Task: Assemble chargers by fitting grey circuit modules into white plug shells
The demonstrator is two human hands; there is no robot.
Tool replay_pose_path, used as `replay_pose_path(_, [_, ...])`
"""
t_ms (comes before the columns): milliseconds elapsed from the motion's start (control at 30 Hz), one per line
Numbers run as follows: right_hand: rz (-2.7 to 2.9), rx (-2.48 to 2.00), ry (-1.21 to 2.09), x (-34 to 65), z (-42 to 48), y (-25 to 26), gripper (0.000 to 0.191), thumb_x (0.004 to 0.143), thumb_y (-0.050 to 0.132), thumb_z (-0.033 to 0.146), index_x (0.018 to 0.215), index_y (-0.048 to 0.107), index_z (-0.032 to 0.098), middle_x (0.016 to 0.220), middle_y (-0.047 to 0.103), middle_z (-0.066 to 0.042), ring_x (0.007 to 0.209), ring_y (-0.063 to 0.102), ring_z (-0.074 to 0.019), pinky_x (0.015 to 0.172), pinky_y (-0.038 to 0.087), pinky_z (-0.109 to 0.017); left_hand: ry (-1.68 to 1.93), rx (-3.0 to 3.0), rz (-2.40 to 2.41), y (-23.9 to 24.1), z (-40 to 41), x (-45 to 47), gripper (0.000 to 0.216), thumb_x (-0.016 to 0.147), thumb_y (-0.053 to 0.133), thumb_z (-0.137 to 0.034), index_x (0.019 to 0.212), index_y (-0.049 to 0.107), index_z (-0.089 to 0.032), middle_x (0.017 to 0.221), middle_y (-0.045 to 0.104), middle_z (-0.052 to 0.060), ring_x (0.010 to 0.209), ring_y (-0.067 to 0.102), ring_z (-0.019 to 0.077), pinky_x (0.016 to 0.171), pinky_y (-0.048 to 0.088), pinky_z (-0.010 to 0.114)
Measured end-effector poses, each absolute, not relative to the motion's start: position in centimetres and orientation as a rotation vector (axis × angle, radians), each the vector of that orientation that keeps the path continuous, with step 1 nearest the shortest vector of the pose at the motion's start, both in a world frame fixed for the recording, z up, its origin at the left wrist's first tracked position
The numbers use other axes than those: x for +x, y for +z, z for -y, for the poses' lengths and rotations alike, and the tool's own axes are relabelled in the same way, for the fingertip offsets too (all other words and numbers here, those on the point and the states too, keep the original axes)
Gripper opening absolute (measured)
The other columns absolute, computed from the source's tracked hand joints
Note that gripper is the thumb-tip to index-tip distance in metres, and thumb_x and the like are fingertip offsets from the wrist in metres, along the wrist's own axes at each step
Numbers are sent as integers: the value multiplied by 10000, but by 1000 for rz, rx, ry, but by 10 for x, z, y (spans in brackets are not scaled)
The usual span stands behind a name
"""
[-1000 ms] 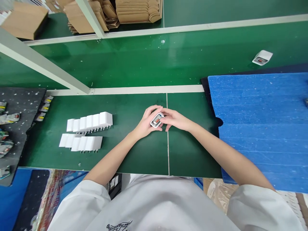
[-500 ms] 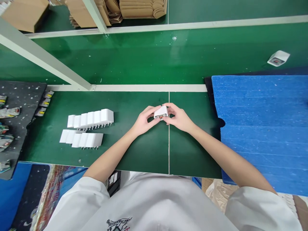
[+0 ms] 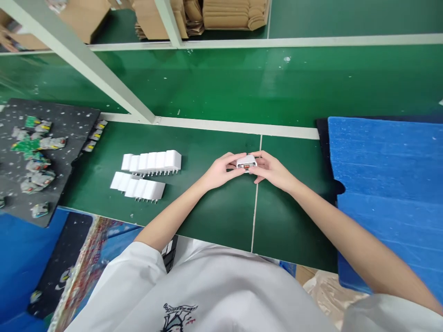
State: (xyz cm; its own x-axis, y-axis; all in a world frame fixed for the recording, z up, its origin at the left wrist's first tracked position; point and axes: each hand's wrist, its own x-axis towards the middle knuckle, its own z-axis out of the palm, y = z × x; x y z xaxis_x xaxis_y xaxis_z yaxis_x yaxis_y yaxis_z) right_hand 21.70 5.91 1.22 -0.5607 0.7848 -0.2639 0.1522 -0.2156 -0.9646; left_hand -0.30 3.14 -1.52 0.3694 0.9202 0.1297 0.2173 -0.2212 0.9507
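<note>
Between my two hands is a white charger housing (image 3: pixel 246 161), its open end facing me and some inner parts showing in it. My left hand (image 3: pixel 223 171) grips its left side with thumb and fingers. On the other side, the fingers of my right hand (image 3: pixel 270 170) close on its right edge. Both hands are just above the green bench. To the left stand two rows of white plug chargers, a back row (image 3: pixel 156 161) and a front row (image 3: pixel 138 185), with metal prongs pointing toward me.
A dark foam board (image 3: pixel 74 133) with several circuit boards (image 3: pixel 32 143) lies at the left. Blue padding (image 3: pixel 387 161) covers the right side. A white metal post (image 3: pixel 100 76) rises at the back left, near folded cardboard (image 3: pixel 235 14) on the upper shelf.
The view has swung left, so the bench things appear further right and more circuit boards show. Both hands keep their hold on the charger housing.
</note>
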Motion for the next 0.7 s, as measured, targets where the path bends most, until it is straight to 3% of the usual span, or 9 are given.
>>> replay_pose_path(200, [1892,-1123,1659,218,-102,11,529,742,803,516,1089,540,215,950,730,-69,847,691,-229,585,568,-303,785,1799,-1270,14,-3,-25,640,910,729,-450,1484,514,-268,1294,624,106,1045,690,204,895,621,345])
replay_pose_path(367, [1802,-1518,809,215,-205,-9,590,772,801,465,1187,498,177,1048,705,-123,987,677,-313,853,557,-490,673,2081,-2064,34,26,-65,360,954,591,-334,1259,678,-163,1202,618,160,1158,607,308,1042,517,485])
replay_pose_path(467, [1884,-1791,422,215,-240,-3,543,893,702,390,1288,485,89,1248,654,-243,1213,585,-390,1015,463,-576,519,2005,-2475,38,25,-83,455,926,541,-373,1258,672,-90,1195,591,234,1158,573,398,1031,478,592])
replay_pose_path(533, [1909,-1953,294,218,-245,6,513,957,622,378,1341,490,65,1345,613,-267,1298,525,-404,1063,422,-583,426,1956,-2559,39,20,-88,567,915,490,-450,1279,660,-49,1167,578,254,1159,555,452,1000,482,638])
replay_pose_path(600, [1970,-1986,214,231,-245,14,493,991,571,371,1396,495,99,1438,566,-249,1329,500,-384,1075,423,-554,438,1951,-2542,41,16,-90,602,904,447,-514,1309,660,-122,1122,560,209,1158,540,474,971,490,675])
replay_pose_path(700, [1938,-2067,43,286,-238,26,420,1027,496,305,1400,537,116,1483,535,-228,1355,475,-359,1075,420,-518,571,2021,-2412,38,16,-100,618,888,426,-543,1484,498,-394,1081,507,131,1184,481,520,928,451,766])
